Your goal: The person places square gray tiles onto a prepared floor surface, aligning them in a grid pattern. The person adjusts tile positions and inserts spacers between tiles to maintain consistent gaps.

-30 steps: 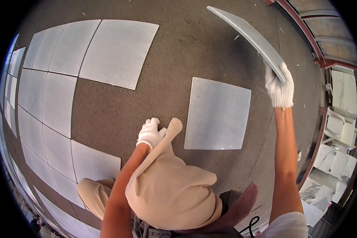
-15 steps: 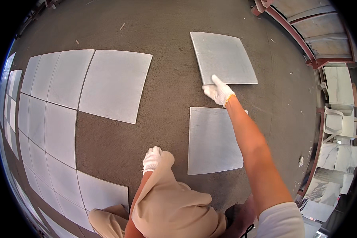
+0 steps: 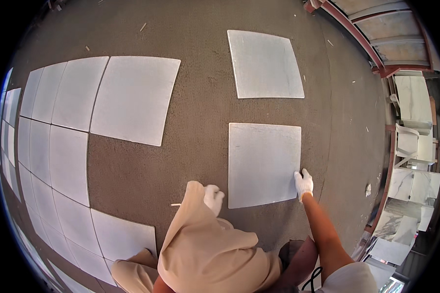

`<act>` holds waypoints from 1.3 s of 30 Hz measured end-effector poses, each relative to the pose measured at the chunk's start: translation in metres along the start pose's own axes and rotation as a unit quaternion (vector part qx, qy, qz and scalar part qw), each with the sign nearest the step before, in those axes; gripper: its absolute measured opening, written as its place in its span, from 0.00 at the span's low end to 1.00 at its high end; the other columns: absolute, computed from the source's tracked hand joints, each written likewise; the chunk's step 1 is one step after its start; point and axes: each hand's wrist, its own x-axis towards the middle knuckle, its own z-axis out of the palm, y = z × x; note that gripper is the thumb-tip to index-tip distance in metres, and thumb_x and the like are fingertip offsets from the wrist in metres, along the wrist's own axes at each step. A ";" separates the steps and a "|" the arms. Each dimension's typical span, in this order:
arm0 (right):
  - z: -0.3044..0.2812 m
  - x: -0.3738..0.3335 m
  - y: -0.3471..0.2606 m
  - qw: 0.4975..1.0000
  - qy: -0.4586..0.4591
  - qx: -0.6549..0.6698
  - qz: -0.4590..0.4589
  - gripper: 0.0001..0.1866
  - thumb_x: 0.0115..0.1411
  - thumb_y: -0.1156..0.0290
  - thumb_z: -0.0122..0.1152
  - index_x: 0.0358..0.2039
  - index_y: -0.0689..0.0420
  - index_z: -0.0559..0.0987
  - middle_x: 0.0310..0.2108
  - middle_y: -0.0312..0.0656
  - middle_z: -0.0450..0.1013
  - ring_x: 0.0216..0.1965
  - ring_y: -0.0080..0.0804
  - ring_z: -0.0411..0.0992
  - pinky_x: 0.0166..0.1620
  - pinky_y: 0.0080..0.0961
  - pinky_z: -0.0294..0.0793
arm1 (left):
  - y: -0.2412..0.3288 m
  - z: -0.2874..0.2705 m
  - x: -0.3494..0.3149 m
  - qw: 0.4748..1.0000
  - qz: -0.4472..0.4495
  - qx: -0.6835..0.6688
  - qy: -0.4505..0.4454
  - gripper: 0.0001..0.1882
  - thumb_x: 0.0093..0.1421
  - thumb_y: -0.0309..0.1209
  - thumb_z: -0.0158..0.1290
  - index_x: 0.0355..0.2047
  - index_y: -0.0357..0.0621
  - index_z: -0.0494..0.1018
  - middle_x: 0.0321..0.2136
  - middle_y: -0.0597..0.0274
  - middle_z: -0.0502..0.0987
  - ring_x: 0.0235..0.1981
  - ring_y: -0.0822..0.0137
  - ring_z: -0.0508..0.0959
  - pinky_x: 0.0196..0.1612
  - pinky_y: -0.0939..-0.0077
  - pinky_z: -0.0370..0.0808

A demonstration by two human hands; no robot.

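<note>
My right hand (image 3: 304, 184), in a white knit glove, is at the right edge of the near pale grey square tile (image 3: 265, 163). Its thumb and fingers are apart, and the thumb touches the tile's edge. Beyond lies a second loose tile (image 3: 266, 64), flat on the brown ground. My left hand (image 3: 213, 199), also gloved, is beside my raised knee, left of the near tile. Its fingers are curled in, and what they hold, if anything, is hidden. A small pale stick (image 3: 175, 204) lies on the ground left of the knee.
Several tiles (image 3: 69, 154) lie edge to edge in a grid at left, with one larger-looking tile (image 3: 134, 97) at its upper corner. Along the right side stand a red metal frame (image 3: 352, 27) and white marbled slabs (image 3: 401, 183). Small chips are scattered on the ground.
My right hand has let go of the far tile, now flat, and moved back to the near tile's right edge. My left hand has shifted right, past the knee; the small stick now shows.
</note>
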 end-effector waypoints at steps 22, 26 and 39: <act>-0.009 -0.081 0.004 0.755 -0.389 0.501 0.166 0.35 0.64 0.54 0.57 0.64 0.62 0.60 0.62 0.49 0.61 0.61 0.44 0.63 0.61 0.43 0.66 | -0.054 -0.003 -0.052 0.949 -0.250 -0.183 -0.063 0.35 0.55 0.41 0.60 0.60 0.38 0.64 0.52 0.47 0.73 0.56 0.52 0.72 0.57 0.59 0.68; -0.002 -0.120 -0.003 0.672 -0.428 0.576 0.181 0.36 0.65 0.54 0.56 0.65 0.62 0.58 0.63 0.48 0.60 0.61 0.44 0.62 0.63 0.43 0.64 | -0.109 -0.002 -0.117 0.909 -0.324 -0.259 -0.040 0.35 0.55 0.40 0.60 0.60 0.38 0.64 0.52 0.48 0.73 0.55 0.53 0.72 0.56 0.59 0.69; 0.021 -0.138 -0.016 0.551 -0.524 0.632 0.150 0.33 0.64 0.62 0.57 0.65 0.62 0.58 0.63 0.48 0.60 0.64 0.44 0.58 0.66 0.42 0.59 | -0.101 0.037 -0.172 0.784 -0.351 -0.505 -0.084 0.33 0.56 0.35 0.60 0.60 0.38 0.63 0.52 0.51 0.74 0.54 0.55 0.73 0.55 0.59 0.71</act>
